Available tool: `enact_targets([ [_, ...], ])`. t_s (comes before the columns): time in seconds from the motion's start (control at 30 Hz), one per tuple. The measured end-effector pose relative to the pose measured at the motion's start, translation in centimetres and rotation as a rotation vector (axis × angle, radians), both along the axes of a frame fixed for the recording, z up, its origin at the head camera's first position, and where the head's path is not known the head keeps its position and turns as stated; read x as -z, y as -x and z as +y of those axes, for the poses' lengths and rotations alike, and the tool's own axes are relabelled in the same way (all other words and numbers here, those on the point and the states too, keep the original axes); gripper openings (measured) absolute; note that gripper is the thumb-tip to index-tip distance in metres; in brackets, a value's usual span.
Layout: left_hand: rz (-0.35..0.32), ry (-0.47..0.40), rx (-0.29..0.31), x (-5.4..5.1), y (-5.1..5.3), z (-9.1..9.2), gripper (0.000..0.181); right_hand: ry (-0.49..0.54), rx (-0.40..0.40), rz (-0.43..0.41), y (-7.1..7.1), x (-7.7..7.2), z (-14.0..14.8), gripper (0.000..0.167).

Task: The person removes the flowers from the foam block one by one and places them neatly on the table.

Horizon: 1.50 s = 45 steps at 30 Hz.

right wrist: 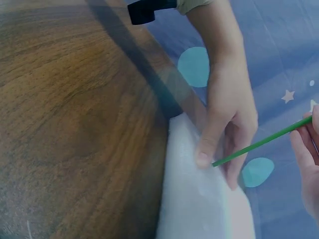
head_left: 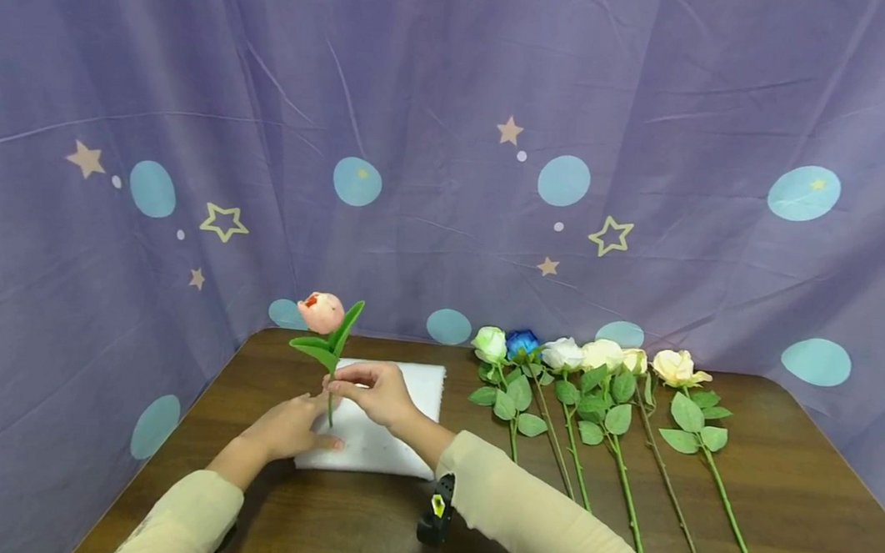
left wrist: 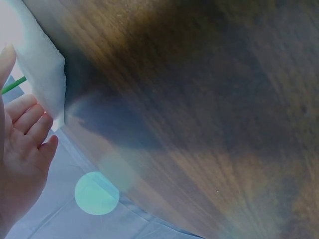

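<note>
A pink tulip (head_left: 323, 313) with two green leaves stands nearly upright above a white foam block (head_left: 381, 440) on the left part of the table. My right hand (head_left: 376, 394) pinches its stem just below the leaves. Spread over the block's left side, my left hand (head_left: 288, 427) rests on the foam with the thumb apart from the fingers. In the right wrist view the green stem (right wrist: 269, 140) runs down between the left thumb and fingers to the foam. Whether its end is in the foam or only touches it, I cannot tell.
To the right lie several long-stemmed roses: a greenish-white rose (head_left: 491, 344), a blue rose (head_left: 522, 344), a white rose (head_left: 563, 354) and cream roses, including the rightmost cream rose (head_left: 676, 368). A black strapped device (head_left: 436, 514) is by the right sleeve. A purple curtain (head_left: 438, 76) hangs behind the table.
</note>
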<state>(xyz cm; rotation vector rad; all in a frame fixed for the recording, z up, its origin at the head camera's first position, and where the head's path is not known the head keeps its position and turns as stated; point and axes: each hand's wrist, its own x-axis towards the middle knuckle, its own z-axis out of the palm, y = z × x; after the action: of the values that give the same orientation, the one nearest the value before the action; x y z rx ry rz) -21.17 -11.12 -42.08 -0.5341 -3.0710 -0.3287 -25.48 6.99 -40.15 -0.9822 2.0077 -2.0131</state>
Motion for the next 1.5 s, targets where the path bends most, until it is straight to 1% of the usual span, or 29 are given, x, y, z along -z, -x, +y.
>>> enact_targets([
  [0.13,0.009,-0.01,0.005,0.1,0.1,0.0,0.081,0.054,0.011,0.012,0.1,-0.7,0.5,0.02],
  [0.27,-0.001,-0.009,-0.004,0.1,0.0,0.1,0.082,0.054,0.053,0.018,0.0,-1.2,1.1,0.018],
  [0.33,-0.01,-0.008,-0.013,0.1,-0.1,0.1,0.082,0.049,0.059,0.012,0.0,-1.3,1.5,0.019],
  [0.53,-0.019,-0.01,-0.024,0.0,-0.2,0.2,0.083,0.108,0.029,-0.041,-0.2,-1.4,2.8,0.022],
  [0.63,-0.019,-0.01,-0.02,-0.1,-0.2,0.3,0.083,0.127,0.021,-0.078,-0.3,-1.3,3.3,0.022],
  [0.7,-0.021,-0.008,-0.019,-0.1,-0.3,0.3,0.084,0.118,0.025,-0.113,-0.4,-1.1,3.6,0.021],
  [0.87,-0.012,-0.001,-0.002,-0.2,-0.3,0.3,0.083,0.069,0.059,-0.228,-0.5,-0.9,4.4,0.018],
  [1.0,-0.012,-0.003,0.005,-0.2,-0.4,0.3,0.084,0.074,0.075,-0.292,-0.4,-0.6,5.0,0.018],
  [1.17,-0.022,0.001,-0.009,-0.1,-0.5,0.4,0.085,0.088,0.078,-0.327,-0.2,-0.2,6.0,0.022],
  [1.3,-0.018,-0.001,-0.014,-0.1,-0.5,0.4,0.085,0.082,0.074,-0.355,0.0,0.2,7.0,0.023],
  [1.5,-0.016,0.001,-0.012,-0.1,-0.5,0.3,0.085,0.04,0.108,-0.378,0.1,1.1,8.7,0.014],
])
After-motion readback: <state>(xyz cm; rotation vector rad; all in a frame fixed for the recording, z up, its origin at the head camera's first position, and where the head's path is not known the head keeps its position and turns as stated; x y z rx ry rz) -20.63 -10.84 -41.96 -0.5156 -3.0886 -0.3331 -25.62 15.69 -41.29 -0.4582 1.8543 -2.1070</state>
